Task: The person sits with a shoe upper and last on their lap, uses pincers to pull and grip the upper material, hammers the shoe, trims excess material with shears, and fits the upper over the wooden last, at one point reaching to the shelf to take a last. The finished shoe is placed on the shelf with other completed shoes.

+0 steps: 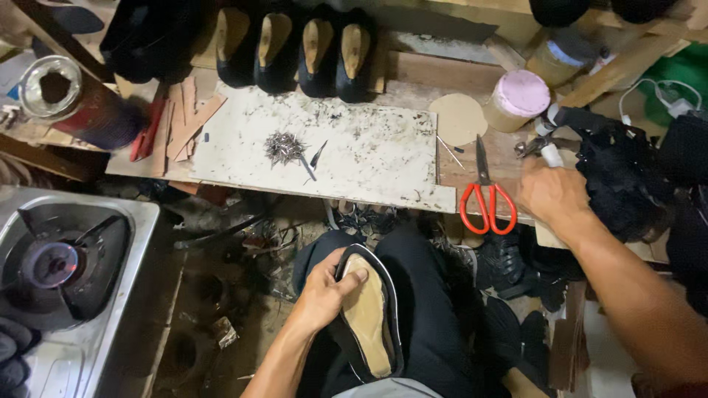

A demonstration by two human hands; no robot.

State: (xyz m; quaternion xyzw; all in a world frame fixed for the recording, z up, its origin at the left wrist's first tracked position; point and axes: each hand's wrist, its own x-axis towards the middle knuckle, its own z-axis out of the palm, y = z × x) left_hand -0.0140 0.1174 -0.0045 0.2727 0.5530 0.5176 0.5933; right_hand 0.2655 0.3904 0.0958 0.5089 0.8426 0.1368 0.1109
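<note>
**Fingers clamped on a shoe and a pair of pliers**

Fingers of my left hand (322,293) wrap around the toe end of a black shoe upper (369,313) stretched over a tan last, sole side up, which lies on my lap against my dark trousers; my thumb presses on the tan insole near its rim. My right hand (549,193) reaches out to the far right edge of the workbench (413,74), its fingers curled shut around the white-sleeved handles of a pair of pliers (537,145), whose metal head points left, just beside the red-handled scissors (484,193).

Going by size: a steel gas stove (70,287) fills the lower left, with its black burner ring. On the bench lies a white, scuffed work board (369,158). Behind it stand four black shoes on lasts (295,51) in a row. A heap of black fabric (627,180) sits just right of my right hand. A glass jar (55,88) lies at the far left. A pink-lidded tub (518,99) stands near the pliers, with a round tan disc (459,118) touching it on its left. On the board, a small pile of nails (284,146) lies beside a thin metal tool (316,158).
</note>
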